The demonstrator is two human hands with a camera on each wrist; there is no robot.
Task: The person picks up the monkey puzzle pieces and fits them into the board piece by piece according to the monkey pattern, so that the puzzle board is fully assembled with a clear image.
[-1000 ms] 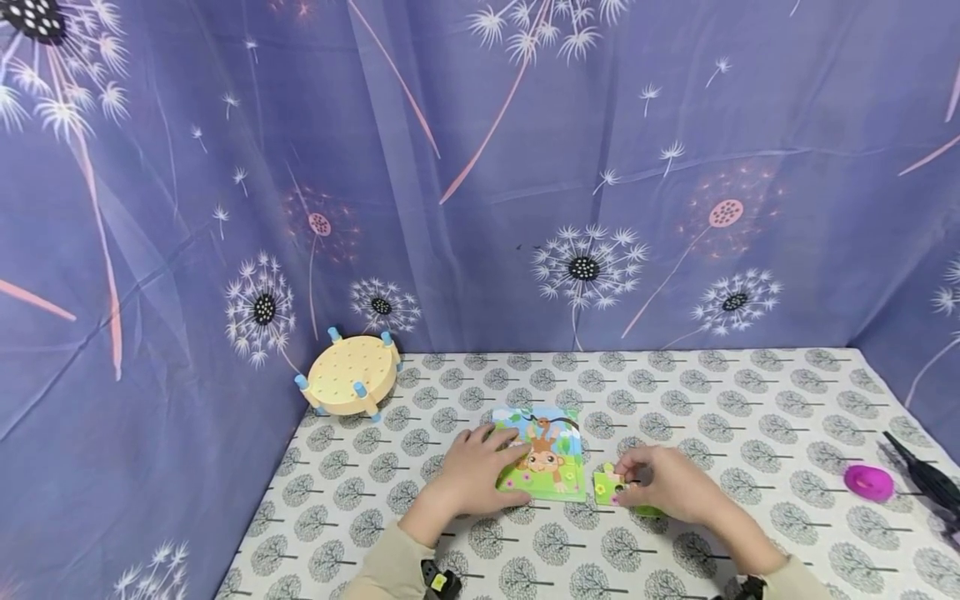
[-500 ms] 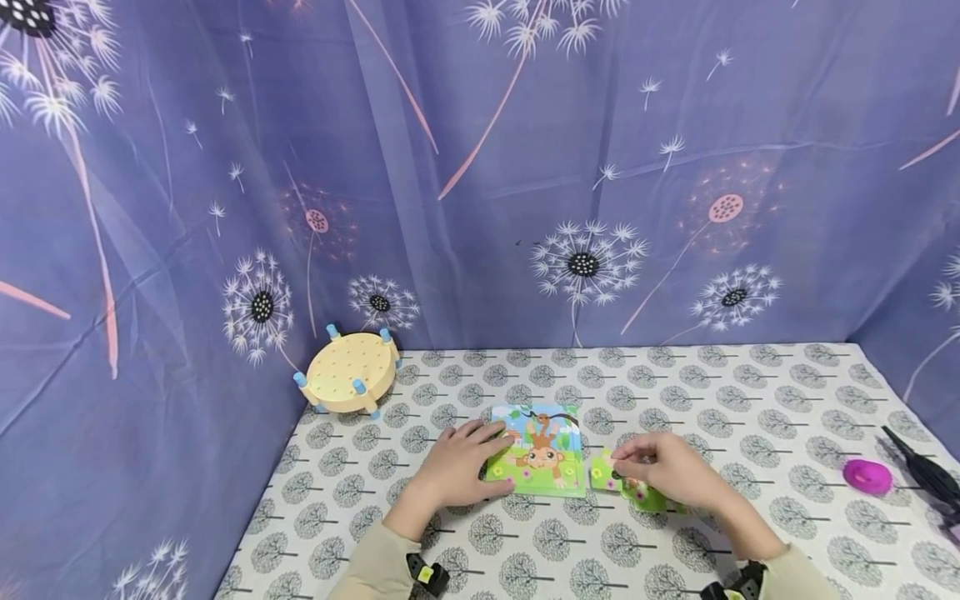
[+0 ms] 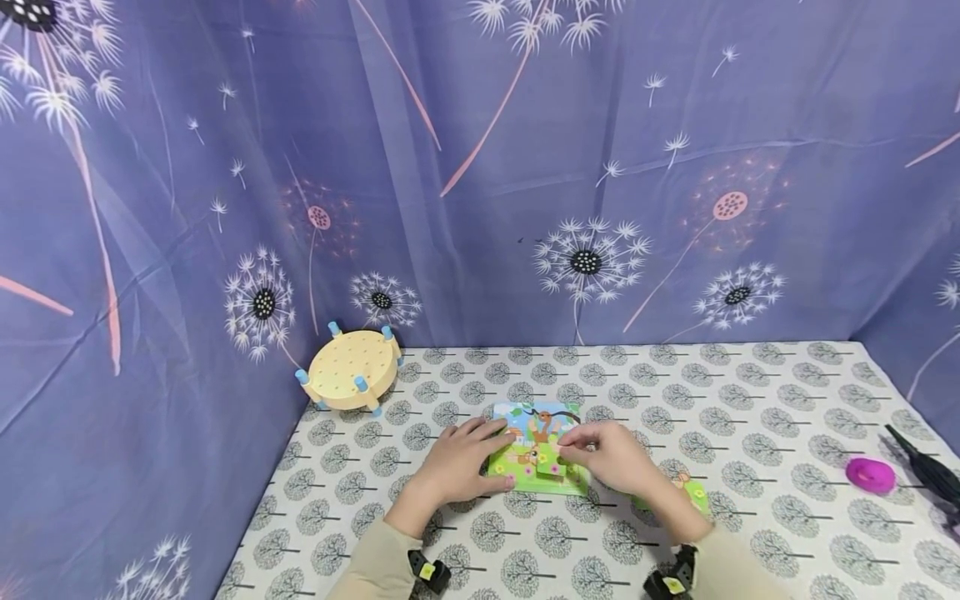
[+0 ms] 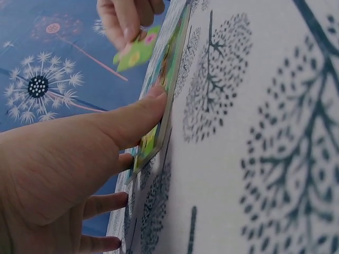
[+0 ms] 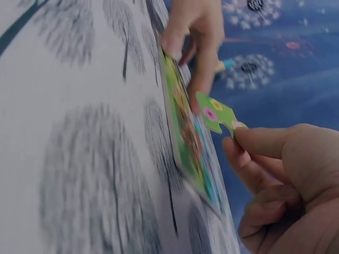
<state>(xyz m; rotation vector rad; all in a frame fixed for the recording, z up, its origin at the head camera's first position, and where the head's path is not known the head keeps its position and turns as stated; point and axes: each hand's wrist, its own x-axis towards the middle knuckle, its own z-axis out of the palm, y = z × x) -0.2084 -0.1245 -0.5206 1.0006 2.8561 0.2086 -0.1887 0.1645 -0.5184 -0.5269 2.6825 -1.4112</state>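
Note:
A square puzzle board (image 3: 517,412) with a monkey picture lies flat on the table. My left hand (image 3: 457,463) rests along its left side with fingers spread, the thumb touching the lower edge, as the left wrist view also shows. Over the board, my right hand (image 3: 617,458) pinches a green jigsaw piece (image 3: 551,464) between thumb and fingertips. In the right wrist view that jigsaw piece (image 5: 216,113) shows a pink and a yellow flower and is held raised above the board (image 5: 185,159). More green jigsaw pieces (image 3: 697,492) lie right of the board, partly hidden by my right forearm.
A round cream stand (image 3: 352,371) with blue-tipped legs sits at the table's back left corner. To the right are a small magenta dish (image 3: 870,475) and a black object (image 3: 930,467). Patterned purple curtains (image 3: 480,275) surround the tree-print tablecloth (image 3: 750,417).
My right hand has picked up the green jigsaw piece from beside the board and carried it left over the picture. My left hand shifted slightly left, then stayed at the board's edge.

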